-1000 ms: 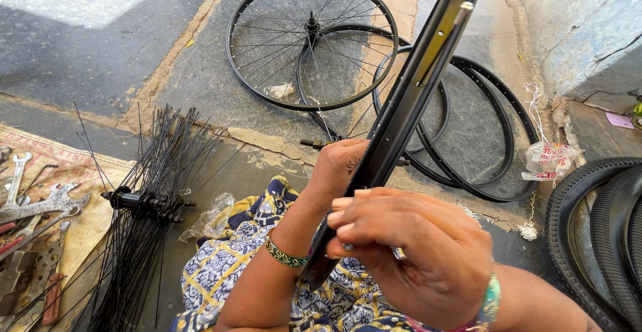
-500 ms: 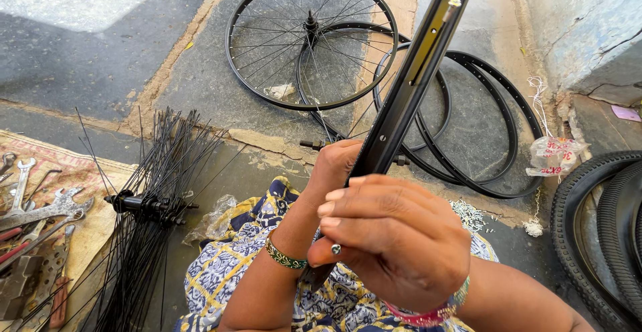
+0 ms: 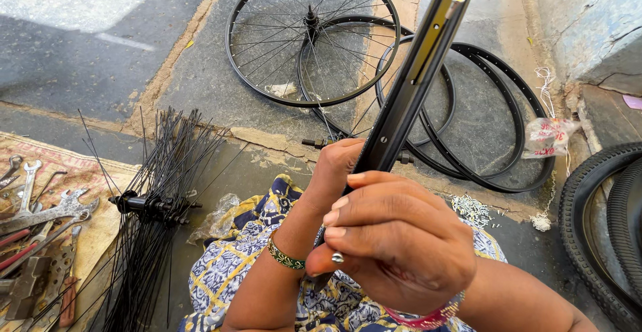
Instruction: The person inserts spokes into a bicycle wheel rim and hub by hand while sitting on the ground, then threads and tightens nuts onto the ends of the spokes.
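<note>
A black bicycle wheel rim (image 3: 416, 81) stands on edge in front of me, running from my lap up out of the top of the frame. My left hand (image 3: 333, 169), with a green bangle at the wrist, grips the rim from the left. My right hand (image 3: 394, 240) is closed against the rim's near side, fingers curled, a small silver piece showing at a fingertip. A hub with a bundle of black spokes (image 3: 152, 206) lies on the ground to my left.
Spoked wheels (image 3: 311, 36) and bare rims (image 3: 495, 125) lie on the pavement ahead. Wrenches and tools (image 3: 40, 218) rest on a cloth at left. Black tyres (image 3: 602, 232) lie at right, by a small plastic bag (image 3: 547, 137). Small silver pieces (image 3: 471, 209) are scattered nearby.
My right hand has turned over and come closer to the camera, curling its fingers against the rim. The rim leans slightly differently; my left hand stays on it.
</note>
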